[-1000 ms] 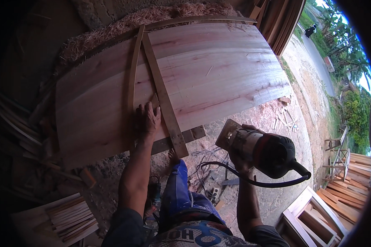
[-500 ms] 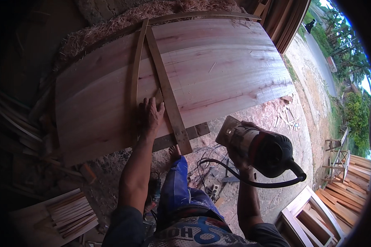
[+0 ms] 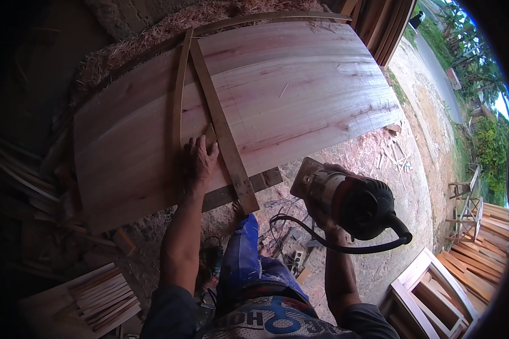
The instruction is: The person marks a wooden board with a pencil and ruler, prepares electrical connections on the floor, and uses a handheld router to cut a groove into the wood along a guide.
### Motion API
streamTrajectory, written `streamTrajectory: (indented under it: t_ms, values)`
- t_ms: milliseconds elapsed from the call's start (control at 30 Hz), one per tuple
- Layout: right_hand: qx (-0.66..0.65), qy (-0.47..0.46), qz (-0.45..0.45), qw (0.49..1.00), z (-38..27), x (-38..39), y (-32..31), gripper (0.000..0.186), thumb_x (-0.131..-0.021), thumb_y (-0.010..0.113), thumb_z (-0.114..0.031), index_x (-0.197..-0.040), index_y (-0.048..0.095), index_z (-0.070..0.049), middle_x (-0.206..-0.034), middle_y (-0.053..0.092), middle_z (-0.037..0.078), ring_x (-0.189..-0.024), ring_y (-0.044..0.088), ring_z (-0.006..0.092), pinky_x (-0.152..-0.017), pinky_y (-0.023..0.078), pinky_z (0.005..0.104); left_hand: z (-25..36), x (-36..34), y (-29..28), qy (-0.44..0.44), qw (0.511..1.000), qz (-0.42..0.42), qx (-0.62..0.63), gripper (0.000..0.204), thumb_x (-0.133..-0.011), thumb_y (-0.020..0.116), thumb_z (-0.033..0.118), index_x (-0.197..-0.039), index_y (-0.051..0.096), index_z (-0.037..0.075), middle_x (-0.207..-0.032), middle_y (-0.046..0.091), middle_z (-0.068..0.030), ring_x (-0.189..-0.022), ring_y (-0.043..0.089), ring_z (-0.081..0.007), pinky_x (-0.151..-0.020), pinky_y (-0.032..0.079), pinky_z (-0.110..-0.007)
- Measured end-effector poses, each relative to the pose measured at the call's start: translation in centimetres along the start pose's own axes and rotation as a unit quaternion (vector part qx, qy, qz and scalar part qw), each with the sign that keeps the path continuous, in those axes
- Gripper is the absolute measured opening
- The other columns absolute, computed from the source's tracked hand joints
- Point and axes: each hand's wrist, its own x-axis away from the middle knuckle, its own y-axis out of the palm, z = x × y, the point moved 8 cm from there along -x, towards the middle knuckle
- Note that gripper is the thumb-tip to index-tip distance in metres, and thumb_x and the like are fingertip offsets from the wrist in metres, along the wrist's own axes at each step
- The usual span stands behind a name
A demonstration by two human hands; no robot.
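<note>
A broad wooden panel with reddish grain lies before me. Two narrow wooden strips cross it, a thin one on the left and a wider straight one on the right, meeting at the far edge. My left hand rests on the panel between them, fingers stretched and slightly apart, close to a small wooden piece. In my right hand is a router, held off the panel's near right side, its flat base turned toward the panel and its black cable looping below. Part of the right hand's grip is hidden behind the router.
A long strip runs along the panel's far edge, with wood shavings behind. Slatted woodwork lies lower left. A pale frame and stacked planks are lower right. Cables and a power socket lie near my feet.
The view has shifted slightly, so the panel and strips sit a little further left and higher. Both hands keep their places, the right still gripping the router.
</note>
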Motion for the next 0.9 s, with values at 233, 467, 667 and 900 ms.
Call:
streamTrajectory:
  t_ms: [233, 467, 667, 900]
  values:
    - [0.037, -0.040, -0.018, 0.998, 0.2, -1.0, 0.9, 0.049, -0.079, 0.078, -0.025, -0.122, 0.061, -0.008, -0.114, 0.065, 0.010, -0.109, 0.062, 0.0237, -0.096, 0.050, 0.0385, 0.6, 0.2, -0.7, -0.014, 1.000, -0.006, -0.005, 0.040, -0.093, 0.062, 0.039, -0.116, 0.062, 0.007, -0.111, 0.060, -0.0169, -0.100, 0.060, -0.0356, -0.083, 0.053, -0.045]
    - [0.146, -0.168, -0.078, 0.972, -0.3, -4.3, 4.0, 0.049, -0.078, 0.079, -0.026, -0.121, 0.062, -0.009, -0.114, 0.065, 0.010, -0.109, 0.062, 0.0242, -0.096, 0.050, 0.0392, 4.7, -0.5, -7.7, 0.015, 0.961, 0.070, 0.268, 0.039, -0.095, 0.066, 0.026, -0.128, 0.062, 0.006, -0.128, 0.060, -0.0148, -0.118, 0.059, -0.0302, -0.098, 0.049, -0.040]
    - [0.079, -0.202, -0.144, 0.966, -3.1, -7.8, 8.0, 0.052, -0.075, 0.081, -0.028, -0.121, 0.063, -0.009, -0.114, 0.066, 0.010, -0.109, 0.063, 0.0253, -0.095, 0.051, 0.0410, 18.3, -1.0, -19.7, 0.193, 0.795, -0.140, 0.558, 0.041, -0.096, 0.068, 0.024, -0.132, 0.063, 0.004, -0.127, 0.066, -0.0167, -0.111, 0.065, -0.0236, -0.094, 0.052, -0.034]
    - [0.073, -0.242, -0.141, 0.957, -6.9, -8.4, 8.2, 0.048, -0.075, 0.080, -0.024, -0.118, 0.066, -0.009, -0.112, 0.068, 0.009, -0.104, 0.066, 0.0250, -0.091, 0.053, 0.0399, 18.3, -2.7, -23.8, 0.196, 0.806, -0.128, 0.543, 0.041, -0.094, 0.071, 0.029, -0.125, 0.068, 0.001, -0.113, 0.072, -0.0178, -0.099, 0.070, -0.0190, -0.082, 0.056, -0.031]
